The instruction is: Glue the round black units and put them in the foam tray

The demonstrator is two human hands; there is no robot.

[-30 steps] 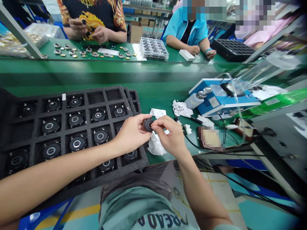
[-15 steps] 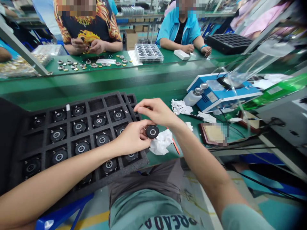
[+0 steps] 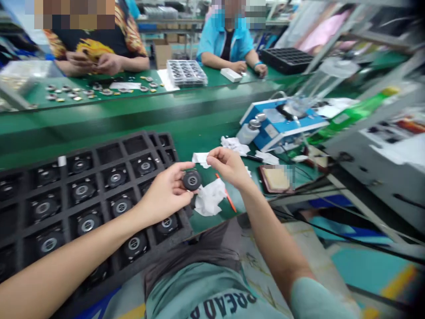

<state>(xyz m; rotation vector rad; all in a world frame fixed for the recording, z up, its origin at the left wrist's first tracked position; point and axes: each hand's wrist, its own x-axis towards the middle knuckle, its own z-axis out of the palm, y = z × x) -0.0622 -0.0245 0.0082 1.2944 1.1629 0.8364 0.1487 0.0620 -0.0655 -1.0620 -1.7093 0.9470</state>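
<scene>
Gripping a round black module (image 3: 191, 180) by its rim, the left hand (image 3: 164, 192) holds it between thumb and curled fingers, raised just past the right corner of a black foam tray (image 3: 116, 141) whose cells carry matching modules (image 3: 116, 178). The right hand (image 3: 229, 167) hovers near it, its thumb and fingertips (image 3: 212, 160) pinched together; whether they grip anything tiny cannot be told. A white paper slip (image 3: 201, 159) lies just beside those fingertips, above the held module, while crumpled white tissue (image 3: 208, 198) and an orange stick (image 3: 226, 199) lie on the green workbench (image 3: 195, 146) below. Further right stand a blue machine (image 3: 282, 124) and a white bottle (image 3: 248, 133)
</scene>
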